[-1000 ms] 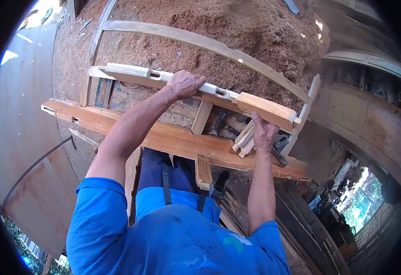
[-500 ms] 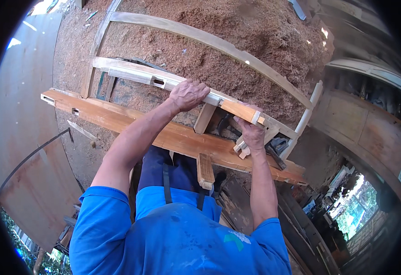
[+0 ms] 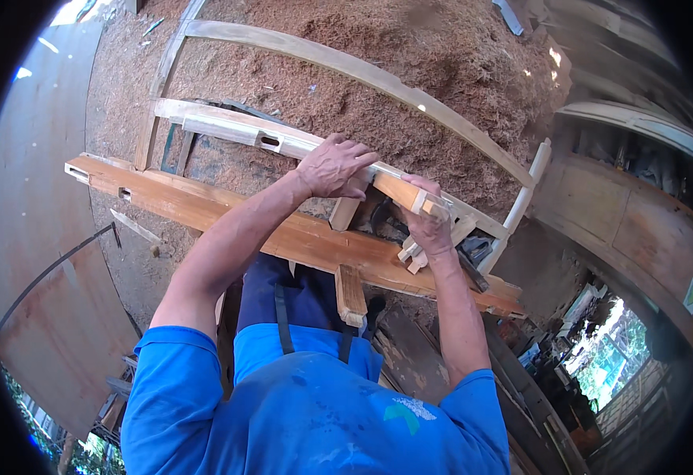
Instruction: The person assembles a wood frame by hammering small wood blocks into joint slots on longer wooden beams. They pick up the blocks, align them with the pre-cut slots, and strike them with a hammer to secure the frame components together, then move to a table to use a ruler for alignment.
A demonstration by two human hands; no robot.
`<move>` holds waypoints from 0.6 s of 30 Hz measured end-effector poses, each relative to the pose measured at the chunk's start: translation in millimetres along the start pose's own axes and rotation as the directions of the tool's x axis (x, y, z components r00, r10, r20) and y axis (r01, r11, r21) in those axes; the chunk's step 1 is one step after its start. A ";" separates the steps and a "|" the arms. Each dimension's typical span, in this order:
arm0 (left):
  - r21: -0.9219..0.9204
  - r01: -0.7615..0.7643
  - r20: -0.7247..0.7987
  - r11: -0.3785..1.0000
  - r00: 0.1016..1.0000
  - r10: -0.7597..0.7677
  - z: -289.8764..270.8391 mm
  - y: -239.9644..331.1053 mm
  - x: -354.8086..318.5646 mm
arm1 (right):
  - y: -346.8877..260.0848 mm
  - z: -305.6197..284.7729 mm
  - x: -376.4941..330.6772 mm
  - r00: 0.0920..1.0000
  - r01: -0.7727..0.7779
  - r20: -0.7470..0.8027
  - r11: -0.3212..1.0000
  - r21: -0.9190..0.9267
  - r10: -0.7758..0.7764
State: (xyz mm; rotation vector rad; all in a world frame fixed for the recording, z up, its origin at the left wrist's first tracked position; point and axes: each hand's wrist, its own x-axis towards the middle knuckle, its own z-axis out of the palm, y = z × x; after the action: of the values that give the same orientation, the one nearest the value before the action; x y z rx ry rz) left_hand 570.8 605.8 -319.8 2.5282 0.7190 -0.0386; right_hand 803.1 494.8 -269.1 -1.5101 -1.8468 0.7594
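Observation:
A long pale wooden rail with a slot cut in it lies across the frame in front of me. My left hand is closed over its right part, fingers toward the far side, thumb on the near side. A short orange-brown wooden piece, with a paler narrowed end, meets the rail beside that hand. My right hand grips the short piece near its right end, fingers over the top. Under my hands, a wide orange-brown beam with slots runs crosswise. A short wooden block juts from it toward me.
Beyond the rail, a curved wooden bar spans a pile of wood shavings. A dark curved metal tool and small wood offcuts lie near my right hand. Sheet panels stand at left, a wooden cabinet at right.
My left hand has slid slightly right along the rail, toward the joint. The right end of the short piece has shifted a little left and nearer, with my right hand on it.

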 end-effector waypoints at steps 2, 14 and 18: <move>-0.211 -0.181 -0.270 0.960 0.955 0.121 -3.0 16.5 13.5 | -4.5 -4.4 9.6 0.994 -0.103 -0.022 0.994 0.034 0.104; -0.473 -0.254 -0.171 0.844 0.966 0.195 13.4 18.1 37.7 | 49.8 48.7 -109.2 0.889 -0.343 -0.360 0.932 -0.115 0.282; -0.550 -0.261 -0.116 0.793 0.964 0.237 19.1 16.3 44.0 | 89.2 74.7 -154.2 0.867 -0.498 -0.224 0.776 -0.387 0.445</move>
State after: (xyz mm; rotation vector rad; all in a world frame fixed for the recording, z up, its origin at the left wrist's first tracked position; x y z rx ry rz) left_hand 618.9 606.1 -335.9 2.0265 0.3306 0.2805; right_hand 823.8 355.8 -401.6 -2.3175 -1.6209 0.4625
